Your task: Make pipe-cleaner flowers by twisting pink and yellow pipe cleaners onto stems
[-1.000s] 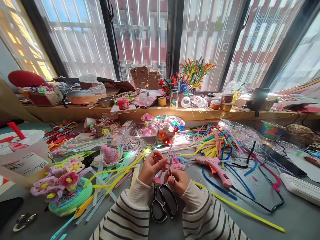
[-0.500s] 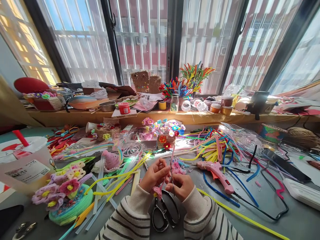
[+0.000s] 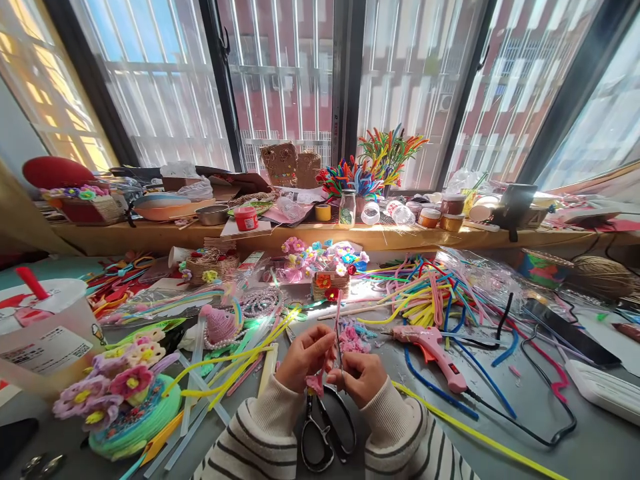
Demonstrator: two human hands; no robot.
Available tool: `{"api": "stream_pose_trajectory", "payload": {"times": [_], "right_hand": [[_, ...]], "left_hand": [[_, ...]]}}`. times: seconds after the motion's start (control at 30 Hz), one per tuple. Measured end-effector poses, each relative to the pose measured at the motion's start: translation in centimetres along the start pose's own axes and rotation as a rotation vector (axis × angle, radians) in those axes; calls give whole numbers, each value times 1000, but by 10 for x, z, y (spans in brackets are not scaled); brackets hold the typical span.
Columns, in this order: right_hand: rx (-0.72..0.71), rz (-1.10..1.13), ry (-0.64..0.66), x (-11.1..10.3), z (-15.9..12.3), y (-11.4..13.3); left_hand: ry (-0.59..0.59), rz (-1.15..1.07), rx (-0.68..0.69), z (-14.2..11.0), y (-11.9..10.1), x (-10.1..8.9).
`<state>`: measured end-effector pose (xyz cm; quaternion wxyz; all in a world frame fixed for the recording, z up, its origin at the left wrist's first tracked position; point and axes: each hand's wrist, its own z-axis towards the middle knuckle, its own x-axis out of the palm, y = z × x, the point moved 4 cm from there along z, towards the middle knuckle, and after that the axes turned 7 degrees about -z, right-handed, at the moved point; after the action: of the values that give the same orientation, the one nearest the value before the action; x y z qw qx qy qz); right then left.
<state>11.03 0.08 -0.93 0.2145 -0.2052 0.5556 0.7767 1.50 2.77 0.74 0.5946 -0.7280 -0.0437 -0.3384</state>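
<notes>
My left hand (image 3: 311, 353) is closed, its fingertips pinched on a pink pipe cleaner (image 3: 339, 308) that stands upright between my hands. Opposite it, my right hand (image 3: 361, 377) has its thumb and fingers pressed together on the lower, darker-looking length of that strand. Below the left fingers hangs a small pink fuzzy piece (image 3: 314, 385), partly hidden; whether it joins the strand I cannot tell. Black-handled scissors (image 3: 317, 433) lie under my hands, blades mostly covered. Just behind my hands sits a cluster of pink and blue curled pieces (image 3: 354, 335).
To the right lies a pink glue gun (image 3: 435, 347) with a black cord. Yellow pipe cleaners (image 3: 250, 353) and a green round piece with fuzzy flowers (image 3: 135, 413) are left, beside a drink cup (image 3: 45, 347). A flower basket (image 3: 330, 283) stands behind.
Both hands stay pinched close together at the strand, with only slight finger movement. The whole view has shifted a little, and the pink piece under the left hand sits slightly higher.
</notes>
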Motion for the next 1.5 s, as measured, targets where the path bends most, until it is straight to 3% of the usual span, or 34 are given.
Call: {"api": "stream_pose_trajectory", "payload": {"times": [0.2,0.37,0.57,0.77,0.9,1.33,1.5], "right_hand": [[-40,109,62,1,-4,3],[2,63,-23,0,-2,-7],[30,92,-14,3,-2,-11],[-28,137,96,2,-5,0],[-36,160,100,0,-5,1],[9,82,25,0,-1,-9],[21,113,52,1,-1,-7]], "left_hand": [[61,73,-21,-1,1,3],[63,58,-25,-1,1,3],[90,20,-2,-1,1,2],[124,35,-27,0,4,2],[149,47,-42,0,5,3],[102,24,4,5,5,-3],[126,11,42,6,5,-2]]}}
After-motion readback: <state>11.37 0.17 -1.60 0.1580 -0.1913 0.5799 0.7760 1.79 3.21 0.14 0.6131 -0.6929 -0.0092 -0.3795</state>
